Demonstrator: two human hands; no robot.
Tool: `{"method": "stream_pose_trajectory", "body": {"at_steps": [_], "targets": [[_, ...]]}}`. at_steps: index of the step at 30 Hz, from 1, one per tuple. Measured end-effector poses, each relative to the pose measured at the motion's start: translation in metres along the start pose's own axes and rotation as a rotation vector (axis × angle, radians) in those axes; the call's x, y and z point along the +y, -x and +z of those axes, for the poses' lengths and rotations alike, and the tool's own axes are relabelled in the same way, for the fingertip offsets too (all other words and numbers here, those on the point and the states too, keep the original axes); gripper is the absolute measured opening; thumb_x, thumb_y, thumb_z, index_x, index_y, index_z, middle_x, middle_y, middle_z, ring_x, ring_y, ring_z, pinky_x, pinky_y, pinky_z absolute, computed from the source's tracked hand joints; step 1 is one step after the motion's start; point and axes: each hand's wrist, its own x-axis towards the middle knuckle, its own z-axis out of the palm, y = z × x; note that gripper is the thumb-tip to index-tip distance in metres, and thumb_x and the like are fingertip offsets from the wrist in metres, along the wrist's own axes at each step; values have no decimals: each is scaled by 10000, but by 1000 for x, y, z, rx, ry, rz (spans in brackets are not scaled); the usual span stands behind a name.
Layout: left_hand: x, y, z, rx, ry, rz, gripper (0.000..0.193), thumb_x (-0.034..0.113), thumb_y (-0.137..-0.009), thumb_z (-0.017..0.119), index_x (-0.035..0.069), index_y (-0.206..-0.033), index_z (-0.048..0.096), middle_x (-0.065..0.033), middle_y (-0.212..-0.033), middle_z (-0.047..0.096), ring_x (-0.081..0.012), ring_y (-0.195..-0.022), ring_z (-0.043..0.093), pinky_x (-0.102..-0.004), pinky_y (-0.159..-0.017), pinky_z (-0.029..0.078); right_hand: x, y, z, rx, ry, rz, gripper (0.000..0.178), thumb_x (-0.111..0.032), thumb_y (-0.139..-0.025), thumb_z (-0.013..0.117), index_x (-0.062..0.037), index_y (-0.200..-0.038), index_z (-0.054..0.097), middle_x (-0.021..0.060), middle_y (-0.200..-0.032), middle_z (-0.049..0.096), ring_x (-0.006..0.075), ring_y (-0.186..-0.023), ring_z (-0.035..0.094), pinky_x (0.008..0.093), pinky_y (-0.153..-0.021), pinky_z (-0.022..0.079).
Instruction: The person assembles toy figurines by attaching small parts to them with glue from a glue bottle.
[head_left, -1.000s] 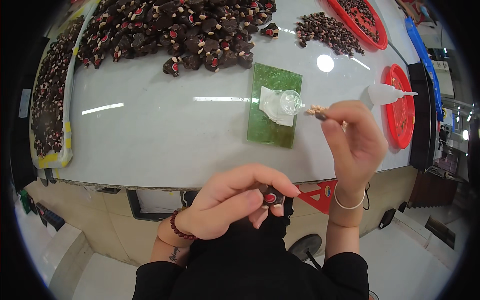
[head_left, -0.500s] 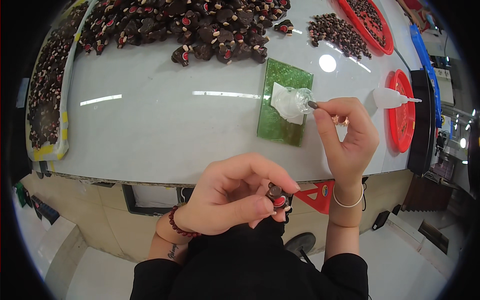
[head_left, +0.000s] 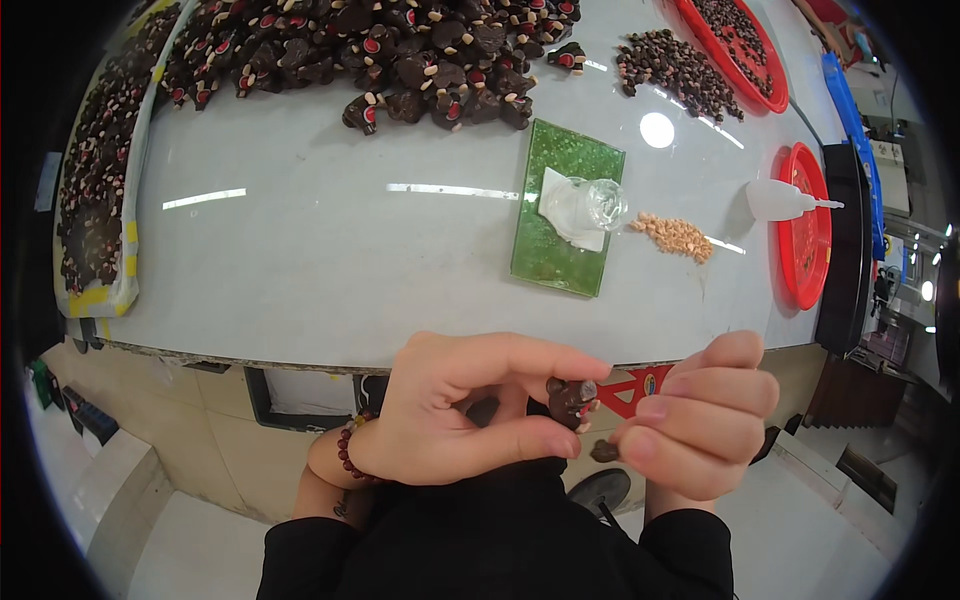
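A small dark brown figurine (head_left: 572,402) with red and pale parts sits between the thumb and fingers of my left hand (head_left: 450,405), just over the table's front edge. Another dark bit (head_left: 482,410) shows inside that palm. My right hand (head_left: 710,420) is beside it, pinching a small dark brown piece (head_left: 604,451) close below the figurine. Beyond the hands, a clear cup-like container (head_left: 606,205) rests on a folded white sheet (head_left: 578,228) upon a green slab (head_left: 560,270). To its right lie several little beige pieces (head_left: 680,238).
Many similar figurines (head_left: 400,60) are heaped at the back. A pile of small dark pieces (head_left: 675,75) lies near a red tray (head_left: 774,92) at back right. A white nozzle bottle (head_left: 775,200) leans by another red tray (head_left: 822,230). A long filled tray (head_left: 95,200) stands left.
My right hand has drawn back from the clear container toward my left hand, carrying the small dark piece. The figurine has turned in my left hand. The beige pieces are now uncovered.
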Motion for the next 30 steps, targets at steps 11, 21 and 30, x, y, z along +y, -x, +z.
{"method": "stream_pose_trajectory", "body": {"at_steps": [11,21,30], "targets": [[5,-2,9,31,-228,94,309,49,-731,767,-72,-988,645,-92,-761,675,-90,-568,612,-189,-542,466,-9,1,-12,-219,159,14,271,-22,-644,705,-156,-879,684,-73,-915,605,81,-835,537,244,-577,327],[2,-9,12,79,-481,356,214,117,-745,758,-4,-905,683,-103,-751,673,-150,-598,622,-217,-533,473,-16,-1,-11,-214,195,60,263,-23,-625,718,-127,-866,693,-39,-874,623,101,-796,552,255,-586,357],[-2,-13,9,19,-421,398,275,172,-720,783,-9,-900,681,-106,-745,675,-164,-585,630,-225,-525,480,-9,-1,-13,-169,30,151,200,-65,-669,717,-107,-862,683,-24,-836,614,122,-739,546,268,-571,365]]}}
